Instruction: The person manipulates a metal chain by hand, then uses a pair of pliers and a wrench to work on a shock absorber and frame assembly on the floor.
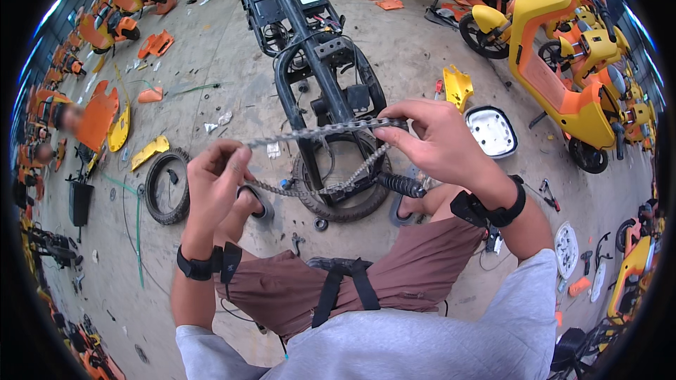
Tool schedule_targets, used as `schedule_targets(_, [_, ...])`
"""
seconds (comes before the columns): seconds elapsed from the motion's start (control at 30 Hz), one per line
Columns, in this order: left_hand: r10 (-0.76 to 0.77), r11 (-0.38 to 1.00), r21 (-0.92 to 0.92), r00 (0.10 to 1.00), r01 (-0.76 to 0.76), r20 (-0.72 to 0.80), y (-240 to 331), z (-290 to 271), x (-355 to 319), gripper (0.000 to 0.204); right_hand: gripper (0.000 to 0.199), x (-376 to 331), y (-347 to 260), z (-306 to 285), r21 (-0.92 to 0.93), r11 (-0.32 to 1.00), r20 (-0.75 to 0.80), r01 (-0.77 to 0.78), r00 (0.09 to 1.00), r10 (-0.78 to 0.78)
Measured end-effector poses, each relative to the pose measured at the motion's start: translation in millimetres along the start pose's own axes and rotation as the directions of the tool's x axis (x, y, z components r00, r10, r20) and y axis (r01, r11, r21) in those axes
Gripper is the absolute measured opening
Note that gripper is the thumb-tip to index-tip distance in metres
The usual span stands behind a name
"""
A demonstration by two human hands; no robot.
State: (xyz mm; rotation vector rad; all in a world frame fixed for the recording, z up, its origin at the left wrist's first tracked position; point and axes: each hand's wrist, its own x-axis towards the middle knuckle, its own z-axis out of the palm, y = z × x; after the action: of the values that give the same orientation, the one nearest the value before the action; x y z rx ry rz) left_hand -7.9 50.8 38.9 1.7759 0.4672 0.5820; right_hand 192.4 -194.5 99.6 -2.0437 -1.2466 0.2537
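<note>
A greyish metal chain [320,131] is stretched between my two hands in a loop, its upper run nearly straight and its lower run sagging. My left hand [220,172] pinches one end of the loop between thumb and fingers. At the other end, my right hand [422,134] grips the chain with thumb and forefinger. Behind the chain a bare black scooter frame [306,49] lies on the floor, pointing away from me. Its near wheel with a black tyre [345,210] is partly hidden by the chain. A black coil-spring shock absorber [401,184] sticks out below my right hand.
A loose tyre [169,186] lies left of my left hand. A white tray [491,131] and a yellow panel [458,87] are on the floor to the right. Yellow scooters [556,63] stand at the right. An orange panel [97,118] and a green strap [139,239] are at the left.
</note>
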Motion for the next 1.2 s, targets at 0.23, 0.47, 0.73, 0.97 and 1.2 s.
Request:
schedule_targets(0.23, [0.017, 0.998, -0.063, 0.986, -0.007, 0.164, 5, -10, -15, 0.014, 0.023, -5, 14, 16, 0.164, 0.986, -0.018, -0.011, 1.000, 0.015])
schedule_targets(0.47, [-0.008, 0.993, -0.117, 0.989, 0.025, 0.150, -8, -20, -6, 0.015, 0.027, -2, 26, 34, 0.274, 0.957, -0.017, -0.100, 0.994, 0.108])
schedule_targets(0.73, [0.020, 1.000, 0.018, 0.995, -0.022, 0.098, -8, -12, 3, 0.016, 0.026, 5, 31, 34, 0.106, 0.991, -0.040, -0.078, 0.996, 0.082])
schedule_targets(0.97, [0.136, 0.989, 0.040, 0.987, -0.140, 0.081, -1, -7, 11, 0.016, 0.025, 12, 36, 26, -0.041, 0.997, -0.135, 0.058, 0.989, -0.063])
schedule_targets(1.2, [0.303, 0.937, 0.173, 0.953, -0.302, 0.026, 27, -15, 33, 0.018, 0.023, 27, 22, 1, -0.129, 0.973, -0.233, 0.192, 0.948, -0.218])
